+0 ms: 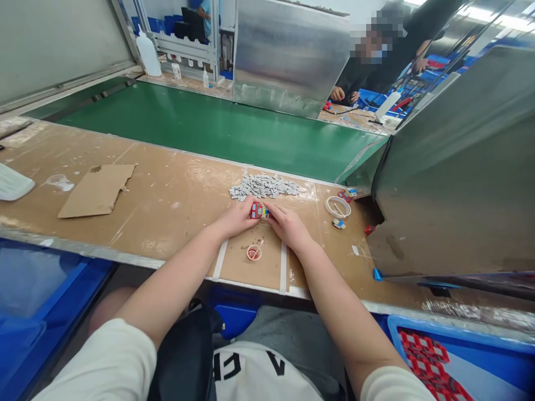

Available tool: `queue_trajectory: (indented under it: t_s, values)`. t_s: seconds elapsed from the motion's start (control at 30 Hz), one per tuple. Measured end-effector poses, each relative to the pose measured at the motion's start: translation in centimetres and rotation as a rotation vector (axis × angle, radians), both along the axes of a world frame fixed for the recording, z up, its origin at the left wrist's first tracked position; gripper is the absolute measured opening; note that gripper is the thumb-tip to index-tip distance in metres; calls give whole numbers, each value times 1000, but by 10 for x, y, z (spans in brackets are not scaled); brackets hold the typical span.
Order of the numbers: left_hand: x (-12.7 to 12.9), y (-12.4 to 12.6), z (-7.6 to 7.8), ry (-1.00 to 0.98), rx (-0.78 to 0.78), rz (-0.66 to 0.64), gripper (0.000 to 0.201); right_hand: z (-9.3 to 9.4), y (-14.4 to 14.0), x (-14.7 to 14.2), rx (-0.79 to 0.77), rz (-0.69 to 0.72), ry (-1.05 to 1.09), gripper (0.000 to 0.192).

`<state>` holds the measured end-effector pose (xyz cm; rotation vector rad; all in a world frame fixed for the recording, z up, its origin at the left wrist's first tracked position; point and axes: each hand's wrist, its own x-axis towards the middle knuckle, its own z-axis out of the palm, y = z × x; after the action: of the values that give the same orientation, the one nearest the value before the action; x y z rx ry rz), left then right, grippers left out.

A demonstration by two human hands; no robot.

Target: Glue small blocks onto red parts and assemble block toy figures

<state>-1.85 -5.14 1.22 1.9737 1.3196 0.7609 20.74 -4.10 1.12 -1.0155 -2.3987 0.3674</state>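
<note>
Holding small piece (256, 210) | red, yellow, blue | left hand (237, 219), right hand (288, 224)

The block (256, 210) between the left hand (237, 218) and right hand (288, 224) is red, yellow and blue. Beyond them, the pieces (264, 186) are grey and the belt (209, 125) is green.

The left hand (240, 218) and right hand (289, 224) hold a red, yellow and blue piece (256, 210) above the table (175, 189); grey tiles (265, 186) lie heaped just beyond, a cup (253, 259) stands nearer the person, cardboard (96, 192) lies far left
</note>
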Motion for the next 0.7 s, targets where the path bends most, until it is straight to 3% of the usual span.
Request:
queue_trajectory:
  t_s: [0.23, 0.47, 0.7]
  values:
    - [1, 3, -2, -55, -5, 16, 44, -1, 2, -5, 15, -27, -52, 54]
    - [-1, 2, 1, -234, -72, -102, 65, 1, 3, -7, 20, -129, -72, 80]
    - [1, 1, 3, -283, -168, -157, 73, -3, 10, -12, -28, -197, -51, 60]
